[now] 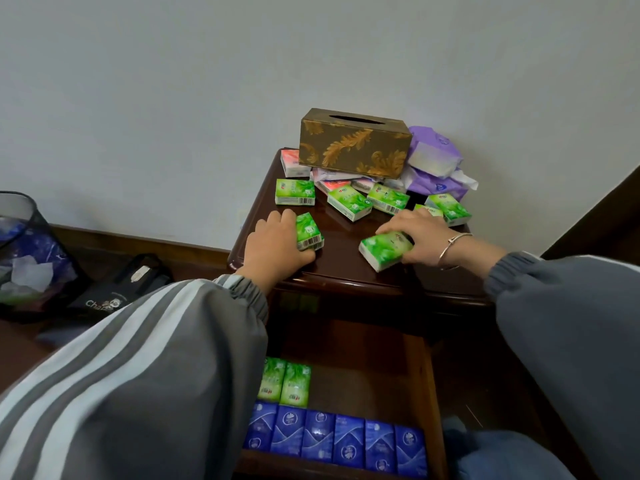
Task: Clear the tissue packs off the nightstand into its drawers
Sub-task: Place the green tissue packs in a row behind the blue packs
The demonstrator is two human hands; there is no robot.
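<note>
Green tissue packs lie scattered on the dark wooden nightstand [332, 268] as the left hand [277, 245] closes its fingers around one pack [309, 232] and the right hand [420, 237] clasps another [382, 250]. Beyond both hands sits a gold-patterned tissue box [353, 145]; below them, the open drawer [427, 393] holds green and blue packs.

A single head-worn wide-angle camera looks forward and steeply down over a nightstand [346, 268] set against a pale wall [173, 81].

The view sits close above both outstretched arms: the left sleeve [138, 375] fills the near left corner, the right sleeve [571, 323] the near right. The nightstand's top lies mid-frame, its open drawer [429, 393] directly below the lens at the near edge. The wide lens bows the wall and the floor at far left.
</note>
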